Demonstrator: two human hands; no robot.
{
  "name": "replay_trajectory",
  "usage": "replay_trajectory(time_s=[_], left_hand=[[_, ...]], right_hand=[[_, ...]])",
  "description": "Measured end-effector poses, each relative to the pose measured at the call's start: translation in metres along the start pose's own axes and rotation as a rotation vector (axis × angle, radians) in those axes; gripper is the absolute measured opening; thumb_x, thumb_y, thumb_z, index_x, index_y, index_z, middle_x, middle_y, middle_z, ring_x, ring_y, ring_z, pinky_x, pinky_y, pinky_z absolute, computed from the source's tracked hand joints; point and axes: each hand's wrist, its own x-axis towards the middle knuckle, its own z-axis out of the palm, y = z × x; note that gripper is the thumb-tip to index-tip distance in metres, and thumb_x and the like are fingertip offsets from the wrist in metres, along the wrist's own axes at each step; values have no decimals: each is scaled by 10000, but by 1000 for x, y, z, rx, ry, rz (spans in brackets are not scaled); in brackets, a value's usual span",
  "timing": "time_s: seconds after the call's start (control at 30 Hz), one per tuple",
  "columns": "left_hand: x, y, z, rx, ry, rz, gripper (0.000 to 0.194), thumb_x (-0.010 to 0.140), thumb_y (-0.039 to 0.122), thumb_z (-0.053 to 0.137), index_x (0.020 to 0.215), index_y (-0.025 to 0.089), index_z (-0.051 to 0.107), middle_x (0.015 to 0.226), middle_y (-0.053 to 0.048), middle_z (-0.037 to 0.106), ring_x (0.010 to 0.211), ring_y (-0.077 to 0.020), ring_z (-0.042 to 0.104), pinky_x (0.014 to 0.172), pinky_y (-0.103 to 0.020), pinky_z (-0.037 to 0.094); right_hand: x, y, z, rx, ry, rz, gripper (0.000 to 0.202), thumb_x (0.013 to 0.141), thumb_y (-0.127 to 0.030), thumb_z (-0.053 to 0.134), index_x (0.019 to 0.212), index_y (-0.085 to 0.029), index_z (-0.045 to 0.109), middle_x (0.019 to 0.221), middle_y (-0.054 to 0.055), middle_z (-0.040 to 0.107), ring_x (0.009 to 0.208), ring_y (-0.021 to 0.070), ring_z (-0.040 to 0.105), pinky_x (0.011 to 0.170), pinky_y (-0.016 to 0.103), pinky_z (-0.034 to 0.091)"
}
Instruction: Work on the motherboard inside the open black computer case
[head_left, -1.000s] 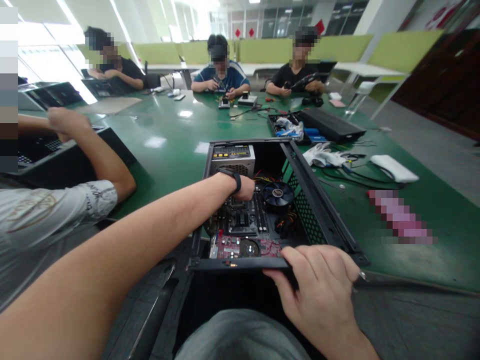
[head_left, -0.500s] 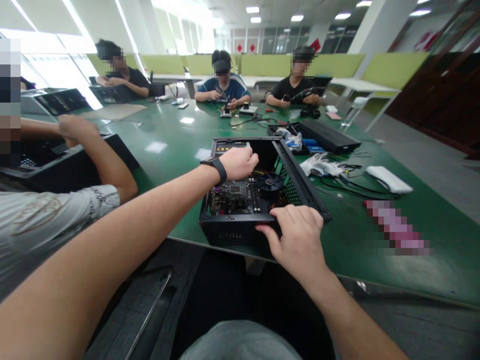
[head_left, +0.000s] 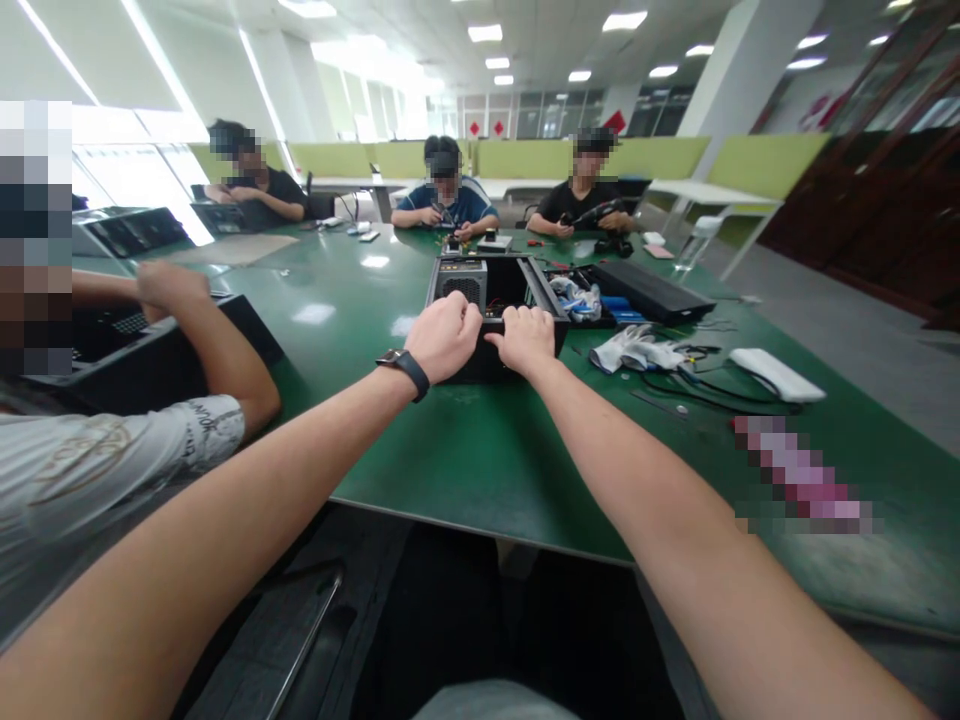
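Observation:
An open black computer case (head_left: 480, 374) stands on the green table in front of me, with a grey power supply (head_left: 466, 283) at its far left inside. My right hand (head_left: 527, 338) grips the near wall of the case, fingers hooked over its top rim and thumb on the outer face. Beside it, my left hand (head_left: 444, 335), with a dark watch on the wrist, is closed at the same rim near the left corner. Its fingertips are turned away, so I cannot see what they hold. Most of the motherboard is hidden behind the near wall and my hands.
To the right lie an open black case (head_left: 649, 290), white work gloves (head_left: 637, 348), black cables (head_left: 697, 385) and a white pouch (head_left: 778, 375). On the left a co-worker's arm (head_left: 225, 340) reaches over another case (head_left: 247, 345). Several people sit across the table (head_left: 315, 270).
The computer case has moved away from me across the table, and its near wall now hides most of the inside. My right hand went forward with it; my left hand shifted to the near rim.

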Motion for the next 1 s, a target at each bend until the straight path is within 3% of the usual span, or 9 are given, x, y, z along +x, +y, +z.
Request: replay_trajectory(time_s=[0.13, 0.3, 0.43, 0.6, 0.7, 0.9, 1.0], left_hand=[[-7, -8, -1, -4, -8, -22, 289, 1013, 327, 316, 907, 190, 548, 930, -103, 680, 893, -204, 617, 813, -325, 465], [-12, -17, -1, -65, 27, -28, 238, 996, 316, 338, 868, 205, 505, 904, -89, 647, 880, -201, 586, 828, -341, 463], [-12, -14, -4, -137, 46, -8, 166, 966, 297, 378, 882, 205, 488, 922, -89, 620, 909, -211, 564, 855, -362, 463], [-13, 1, -13, -180, -3, 16, 151, 943, 266, 379, 957, 184, 505, 1015, -115, 607, 995, -226, 552, 920, -385, 461], [-14, 11, -13, -111, -116, 46, 188, 928, 247, 404, 1035, 152, 526, 1079, -147, 606, 1075, -249, 560, 964, -398, 457], [-25, 20, 9, 213, -544, 168, 325, 931, 262, 463, 1198, 91, 538, 1181, -197, 646, 1097, -284, 642, 935, -380, 496], [-27, 27, 18, 303, -683, 211, 385, 881, 242, 562, 1226, 73, 545, 1158, -196, 693, 1056, -277, 679, 880, -331, 526]], right_hand=[[22, 4, 10, -22, -10, 9, 468, 929, -543, 556, 1217, -175, 587, 1237, 86, 593, 1136, 229, 552, 1015, 480, 419], [14, 8, 8, -6, -11, -50, 474, 921, -574, 547, 1154, -164, 603, 1159, 98, 615, 1101, 243, 528, 988, 451, 375], [-12, 4, -2, 13, 14, -78, 440, 925, -557, 536, 1095, -156, 606, 1102, 147, 630, 1044, 276, 478, 910, 417, 282], [-70, -3, -31, 29, 49, -103, 382, 938, -524, 523, 1076, -177, 605, 1049, 126, 631, 999, 272, 465, 867, 400, 241], [-113, -7, -57, 41, 55, -120, 353, 950, -507, 513, 1048, -182, 611, 1000, 107, 630, 976, 262, 469, 868, 399, 247], [-194, -13, -108, 101, 49, -134, 296, 948, -480, 544, 1005, -198, 611, 921, 57, 617, 922, 236, 483, 887, 402, 282], [-222, -12, -126, 175, 52, -143, 251, 936, -450, 581, 992, -206, 604, 884, 38, 606, 888, 224, 489, 873, 400, 296]])
